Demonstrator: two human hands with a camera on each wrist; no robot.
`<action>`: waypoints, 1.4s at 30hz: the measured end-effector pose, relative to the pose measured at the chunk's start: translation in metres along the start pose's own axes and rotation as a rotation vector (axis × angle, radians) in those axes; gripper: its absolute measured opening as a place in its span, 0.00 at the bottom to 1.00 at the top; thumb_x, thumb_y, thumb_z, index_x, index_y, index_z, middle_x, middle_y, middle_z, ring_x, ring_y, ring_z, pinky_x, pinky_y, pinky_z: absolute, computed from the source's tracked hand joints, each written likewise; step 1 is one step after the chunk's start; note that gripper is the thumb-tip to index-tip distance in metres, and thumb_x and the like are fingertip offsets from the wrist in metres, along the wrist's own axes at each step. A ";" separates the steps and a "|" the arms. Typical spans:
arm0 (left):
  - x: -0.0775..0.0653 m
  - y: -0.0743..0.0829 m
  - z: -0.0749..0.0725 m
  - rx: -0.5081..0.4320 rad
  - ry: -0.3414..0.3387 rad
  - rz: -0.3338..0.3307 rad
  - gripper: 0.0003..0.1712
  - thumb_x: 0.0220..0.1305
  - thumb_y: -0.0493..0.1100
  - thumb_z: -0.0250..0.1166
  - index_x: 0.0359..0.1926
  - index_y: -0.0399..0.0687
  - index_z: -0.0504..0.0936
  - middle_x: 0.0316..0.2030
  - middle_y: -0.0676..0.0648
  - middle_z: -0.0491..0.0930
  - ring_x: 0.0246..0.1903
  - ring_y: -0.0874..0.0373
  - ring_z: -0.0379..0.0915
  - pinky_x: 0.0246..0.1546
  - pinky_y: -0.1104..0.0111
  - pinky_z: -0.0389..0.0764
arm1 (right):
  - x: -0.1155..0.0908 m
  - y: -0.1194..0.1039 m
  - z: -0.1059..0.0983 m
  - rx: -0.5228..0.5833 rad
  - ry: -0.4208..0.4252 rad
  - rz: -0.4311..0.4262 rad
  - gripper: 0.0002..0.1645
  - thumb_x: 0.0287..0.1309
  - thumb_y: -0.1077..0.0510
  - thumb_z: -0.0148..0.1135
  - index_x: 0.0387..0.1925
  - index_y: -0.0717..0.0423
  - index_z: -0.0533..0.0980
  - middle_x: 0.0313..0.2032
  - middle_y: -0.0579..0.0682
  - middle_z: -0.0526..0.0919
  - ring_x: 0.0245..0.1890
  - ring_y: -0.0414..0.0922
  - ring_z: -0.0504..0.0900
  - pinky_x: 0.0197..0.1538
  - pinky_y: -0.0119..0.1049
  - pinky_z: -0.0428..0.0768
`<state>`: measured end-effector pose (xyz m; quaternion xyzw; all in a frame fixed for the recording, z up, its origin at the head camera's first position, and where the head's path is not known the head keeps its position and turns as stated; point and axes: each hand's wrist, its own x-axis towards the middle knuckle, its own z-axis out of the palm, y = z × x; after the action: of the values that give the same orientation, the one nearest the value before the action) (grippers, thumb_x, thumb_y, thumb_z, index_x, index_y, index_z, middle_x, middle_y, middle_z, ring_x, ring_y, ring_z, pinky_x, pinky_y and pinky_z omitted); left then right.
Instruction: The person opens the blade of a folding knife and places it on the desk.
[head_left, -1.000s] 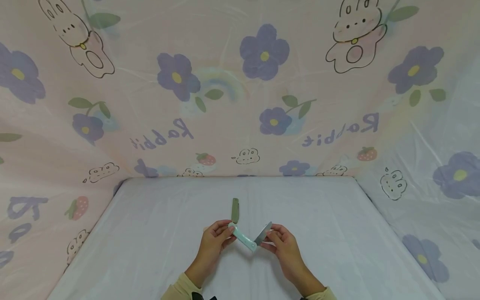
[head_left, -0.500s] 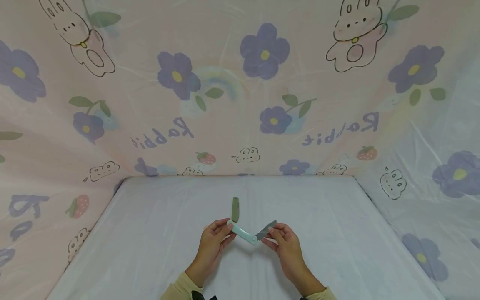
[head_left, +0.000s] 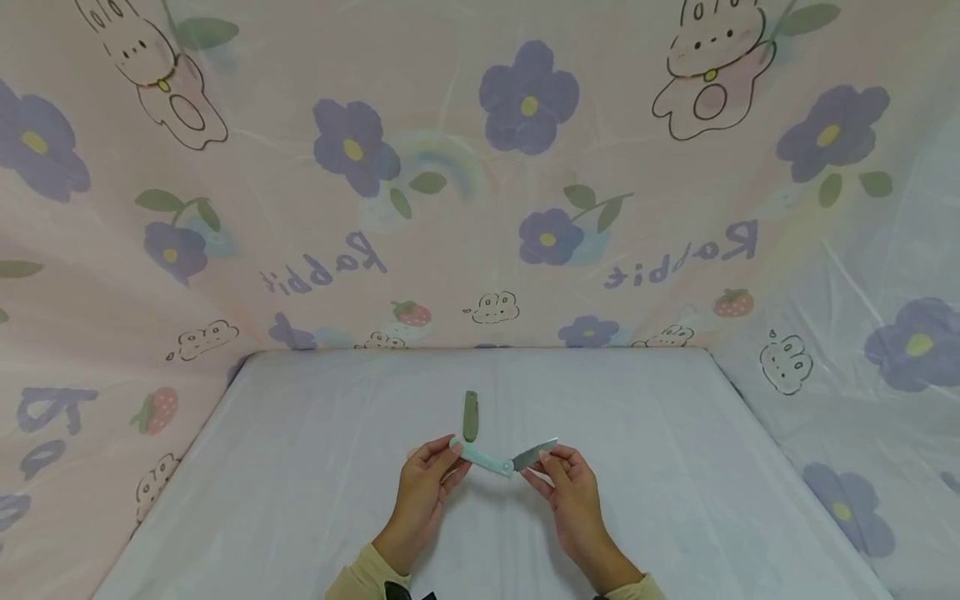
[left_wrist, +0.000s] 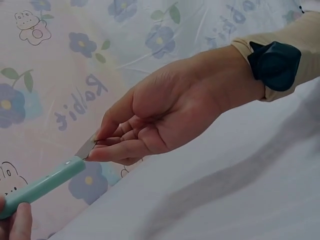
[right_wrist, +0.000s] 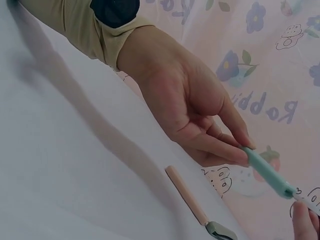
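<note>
Both hands hold a folding knife with a mint-green handle (head_left: 485,461) above the white table, in the middle of the head view. My left hand (head_left: 423,492) pinches the handle's free end between thumb and fingers. The thumb and fingers of my right hand (head_left: 576,500) pinch the metal blade (head_left: 531,456) near its tip. Blade and handle form a wide, obtuse angle at the pivot. In the left wrist view the right fingertips cover much of the blade (left_wrist: 86,148); in the right wrist view the left hand (right_wrist: 185,100) grips the handle end.
Just beyond the left hand, an olive-green folded knife (head_left: 470,417) lies on the white-covered table (head_left: 637,417). A slim tan bar (right_wrist: 186,195) lies near it, mostly hidden behind the left hand in the head view. Patterned fabric walls (head_left: 450,275) enclose the back and sides.
The blade has swung outward from the handle, widening the angle between them. My right hand has moved slightly with the blade, and the handle has tilted flatter. The olive-green knife stays put.
</note>
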<state>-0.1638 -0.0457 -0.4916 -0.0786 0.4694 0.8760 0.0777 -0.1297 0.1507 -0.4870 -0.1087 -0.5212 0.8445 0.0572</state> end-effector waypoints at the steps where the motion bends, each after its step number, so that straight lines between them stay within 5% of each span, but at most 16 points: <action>1: 0.000 0.000 0.001 -0.005 0.009 0.000 0.27 0.57 0.34 0.65 0.55 0.27 0.65 0.41 0.41 0.76 0.40 0.55 0.78 0.47 0.63 0.78 | 0.000 0.000 0.001 0.006 0.002 -0.001 0.14 0.63 0.67 0.52 0.47 0.68 0.61 0.38 0.55 0.73 0.40 0.46 0.79 0.49 0.45 0.79; 42: -0.012 -0.007 0.038 -0.211 0.147 0.089 0.20 0.60 0.35 0.63 0.50 0.32 0.68 0.42 0.42 0.72 0.40 0.57 0.78 0.48 0.67 0.77 | -0.012 0.002 0.016 0.185 0.163 -0.116 0.16 0.66 0.66 0.50 0.49 0.69 0.56 0.45 0.61 0.68 0.45 0.48 0.79 0.51 0.41 0.77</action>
<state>-0.1531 -0.0112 -0.4739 -0.1292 0.3822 0.9150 -0.0047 -0.1216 0.1331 -0.4801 -0.1408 -0.4402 0.8726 0.1580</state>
